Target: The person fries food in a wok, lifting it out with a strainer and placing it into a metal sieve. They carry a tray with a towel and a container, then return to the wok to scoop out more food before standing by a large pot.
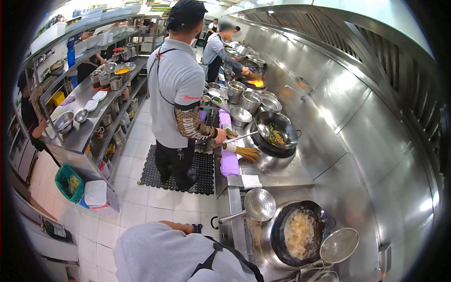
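Observation:
Neither of my hands shows in the head view. Close below, a bent person in a grey top (174,256) with black straps has a dark-banded wrist beside the stove. To the right, pale foaming contents fill a black wok (280,235). A perforated skimmer (260,205) lies at its upper left, and a wire-mesh strainer (339,245) at its lower right. Farther ahead, a person in a cap (176,75) has a hand by the handle of a ladle (263,130), whose bowl is in a wok (283,123) with chopped green and orange food.
A bamboo brush (246,152) and purple cloth (229,162) lie on the stove edge. Pots (251,101) line the range, with another person (215,51) near a flame. Left stand a steel shelf (89,127) and green bin (69,183). A black mat (202,167) covers floor tiles.

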Demonstrator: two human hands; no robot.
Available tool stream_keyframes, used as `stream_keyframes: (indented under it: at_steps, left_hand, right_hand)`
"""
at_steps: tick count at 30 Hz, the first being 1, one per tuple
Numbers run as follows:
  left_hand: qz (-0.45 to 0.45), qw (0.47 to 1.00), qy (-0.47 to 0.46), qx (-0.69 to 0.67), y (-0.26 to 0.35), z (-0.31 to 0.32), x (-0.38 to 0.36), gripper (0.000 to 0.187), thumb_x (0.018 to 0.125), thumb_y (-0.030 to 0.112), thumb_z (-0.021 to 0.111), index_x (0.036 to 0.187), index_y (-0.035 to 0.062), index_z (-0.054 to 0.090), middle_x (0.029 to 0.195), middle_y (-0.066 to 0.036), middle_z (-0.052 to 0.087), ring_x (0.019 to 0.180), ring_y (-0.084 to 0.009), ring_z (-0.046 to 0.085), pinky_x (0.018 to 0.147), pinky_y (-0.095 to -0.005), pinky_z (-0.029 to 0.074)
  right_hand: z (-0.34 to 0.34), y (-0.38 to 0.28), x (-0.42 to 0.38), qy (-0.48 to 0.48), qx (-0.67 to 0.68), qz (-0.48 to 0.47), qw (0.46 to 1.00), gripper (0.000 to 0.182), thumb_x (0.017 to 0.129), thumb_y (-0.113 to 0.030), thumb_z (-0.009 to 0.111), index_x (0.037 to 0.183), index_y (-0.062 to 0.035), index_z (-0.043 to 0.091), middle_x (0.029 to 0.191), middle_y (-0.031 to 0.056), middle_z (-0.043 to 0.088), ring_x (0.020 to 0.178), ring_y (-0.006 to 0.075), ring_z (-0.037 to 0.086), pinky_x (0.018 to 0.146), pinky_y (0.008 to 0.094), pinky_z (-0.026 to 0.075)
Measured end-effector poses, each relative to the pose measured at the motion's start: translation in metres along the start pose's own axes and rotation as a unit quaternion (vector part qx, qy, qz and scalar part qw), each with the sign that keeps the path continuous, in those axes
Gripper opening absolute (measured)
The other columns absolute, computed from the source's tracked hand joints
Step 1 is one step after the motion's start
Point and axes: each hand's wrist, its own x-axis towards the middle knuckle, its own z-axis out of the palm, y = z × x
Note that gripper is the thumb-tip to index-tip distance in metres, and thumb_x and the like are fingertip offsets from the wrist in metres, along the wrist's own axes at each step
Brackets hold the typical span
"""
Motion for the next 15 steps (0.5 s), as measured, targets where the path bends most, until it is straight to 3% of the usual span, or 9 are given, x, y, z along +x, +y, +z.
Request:
stream_keyframes:
  at_steps: [1, 2, 5, 6, 12, 14, 15]
  left_hand:
    - [-0.002, 1.0, -0.004, 0.003, 0.001, -0.001, 0.0, 0.022, 0.08, 0.027, 0.059, 0.078, 0.0049, 0.064, 0.067, -0.009, 0.062, 0.055, -0.0209, 0.059, 0.053, -0.0398, 0.049]
    - [-0.003, 1.0, -0.008, 0.004, 0.001, -0.003, 0.0, 0.022, 0.08, 0.027, 0.059, 0.079, 0.0048, 0.064, 0.067, -0.009, 0.062, 0.055, -0.0209, 0.059, 0.053, -0.0395, 0.049]
    - [-0.005, 1.0, -0.021, 0.011, 0.002, -0.006, 0.0, 0.022, 0.08, 0.026, 0.059, 0.079, 0.0044, 0.064, 0.068, -0.009, 0.062, 0.055, -0.0206, 0.059, 0.053, -0.0387, 0.049]
    - [-0.007, 1.0, -0.025, 0.013, 0.002, -0.007, 0.0, 0.022, 0.08, 0.026, 0.059, 0.08, 0.0043, 0.064, 0.068, -0.008, 0.062, 0.055, -0.0206, 0.059, 0.053, -0.0385, 0.049]
    - [-0.013, 0.998, -0.049, 0.026, 0.008, -0.012, -0.006, 0.022, 0.08, 0.025, 0.059, 0.081, 0.0036, 0.063, 0.068, -0.008, 0.062, 0.056, -0.0201, 0.06, 0.053, -0.037, 0.049]
    - [-0.018, 0.997, -0.066, 0.038, 0.013, -0.013, -0.012, 0.022, 0.08, 0.024, 0.059, 0.082, 0.0033, 0.063, 0.068, -0.008, 0.062, 0.056, -0.0199, 0.06, 0.053, -0.0365, 0.049]
    - [-0.022, 0.996, -0.078, 0.047, 0.02, -0.016, -0.017, 0.021, 0.08, 0.024, 0.059, 0.082, 0.0032, 0.063, 0.068, -0.008, 0.062, 0.056, -0.0199, 0.06, 0.053, -0.0362, 0.049]
  right_hand:
    - [0.003, -0.007, -0.006, -0.016, 0.024, 0.018, 0.999, 0.029, 0.087, -0.001, 0.057, 0.116, 0.0047, 0.058, 0.091, 0.0102, 0.059, 0.07, 0.0191, 0.051, 0.052, 0.0358, 0.042]
    - [-0.001, -0.013, -0.011, -0.048, 0.041, 0.11, 0.992, 0.028, 0.086, -0.001, 0.056, 0.113, 0.0065, 0.058, 0.09, 0.0104, 0.058, 0.071, 0.0205, 0.049, 0.057, 0.0357, 0.043]
    - [-0.002, -0.045, -0.026, -0.084, 0.003, 0.113, 0.99, 0.028, 0.085, 0.0, 0.054, 0.11, 0.0107, 0.059, 0.09, 0.0156, 0.061, 0.076, 0.025, 0.051, 0.066, 0.04, 0.044]
    - [0.011, -0.106, -0.045, -0.071, -0.094, 0.045, 0.992, 0.029, 0.084, 0.0, 0.053, 0.109, 0.0132, 0.059, 0.094, 0.0221, 0.064, 0.083, 0.0313, 0.054, 0.077, 0.0432, 0.045]
    - [0.017, -0.077, -0.055, -0.097, -0.087, -0.013, 0.991, 0.038, 0.086, -0.004, 0.054, 0.121, 0.0123, 0.057, 0.121, 0.0276, 0.061, 0.107, 0.0356, 0.059, 0.093, 0.0404, 0.046]
    - [0.027, -0.048, -0.052, -0.098, -0.155, -0.035, 0.982, 0.04, 0.087, -0.006, 0.055, 0.123, 0.0107, 0.056, 0.123, 0.0274, 0.06, 0.109, 0.0354, 0.06, 0.094, 0.0397, 0.046]
    - [0.038, -0.075, -0.056, -0.099, -0.188, -0.047, 0.976, 0.041, 0.087, -0.007, 0.056, 0.124, 0.0099, 0.056, 0.123, 0.0273, 0.06, 0.11, 0.0354, 0.06, 0.095, 0.0393, 0.046]
